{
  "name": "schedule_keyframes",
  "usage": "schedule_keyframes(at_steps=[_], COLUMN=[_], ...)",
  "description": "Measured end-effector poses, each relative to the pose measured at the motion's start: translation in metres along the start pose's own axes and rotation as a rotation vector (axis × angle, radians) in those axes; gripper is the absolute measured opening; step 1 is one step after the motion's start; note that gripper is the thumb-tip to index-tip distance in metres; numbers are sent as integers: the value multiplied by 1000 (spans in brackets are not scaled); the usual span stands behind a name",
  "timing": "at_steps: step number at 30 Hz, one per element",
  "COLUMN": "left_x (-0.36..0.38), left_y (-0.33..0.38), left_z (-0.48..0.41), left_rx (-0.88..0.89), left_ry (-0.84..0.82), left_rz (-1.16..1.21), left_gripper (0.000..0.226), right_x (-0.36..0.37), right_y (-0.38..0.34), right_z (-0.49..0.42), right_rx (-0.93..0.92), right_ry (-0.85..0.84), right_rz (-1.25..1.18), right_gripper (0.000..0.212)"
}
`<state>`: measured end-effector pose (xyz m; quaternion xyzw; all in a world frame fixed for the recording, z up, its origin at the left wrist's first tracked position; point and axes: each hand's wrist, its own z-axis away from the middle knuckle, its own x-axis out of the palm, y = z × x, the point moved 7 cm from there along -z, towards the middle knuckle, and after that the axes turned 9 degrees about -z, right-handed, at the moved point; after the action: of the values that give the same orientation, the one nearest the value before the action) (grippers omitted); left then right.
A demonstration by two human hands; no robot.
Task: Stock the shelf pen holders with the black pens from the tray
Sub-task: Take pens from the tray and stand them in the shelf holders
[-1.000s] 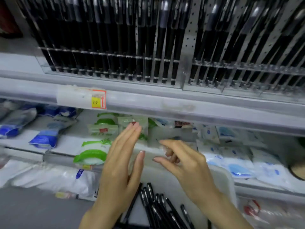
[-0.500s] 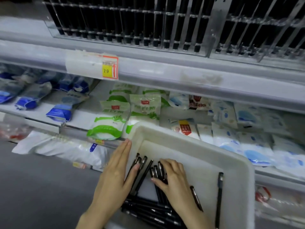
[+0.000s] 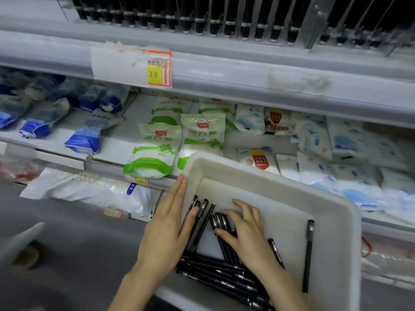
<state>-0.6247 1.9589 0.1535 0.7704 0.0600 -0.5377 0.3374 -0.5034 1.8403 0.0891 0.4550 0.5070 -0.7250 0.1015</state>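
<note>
Black pens [image 3: 211, 269], some crosswise, others lengthwise away

Dim cool light, brightest on white tray [image 3: 247, 170] & green packets [image 3: 152, 151]; edges smeared w/ blur, fisheye bend.

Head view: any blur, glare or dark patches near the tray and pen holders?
Head view: tray, left hand and right hand sharp, evenly lit, no glare; pen holders at top dark; packets at frame edges smeared.
</note>
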Motion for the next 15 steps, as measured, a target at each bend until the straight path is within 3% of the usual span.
schedule_keyframes(at_steps=[11,15], left_x=[4,5], left_y=[2,3], left_z=[-2,-2], left_rx=[-20,-39], left_ry=[-9,-23], left_rz=[-103,-169], left_gripper=[68,68], right_x=[-3,-5], right_y=[-1,-1], right_z=[11,15], right_rx=[10,91], right_ry=[128,106], right_rz=[-133,-268], right_gripper=[20,27])
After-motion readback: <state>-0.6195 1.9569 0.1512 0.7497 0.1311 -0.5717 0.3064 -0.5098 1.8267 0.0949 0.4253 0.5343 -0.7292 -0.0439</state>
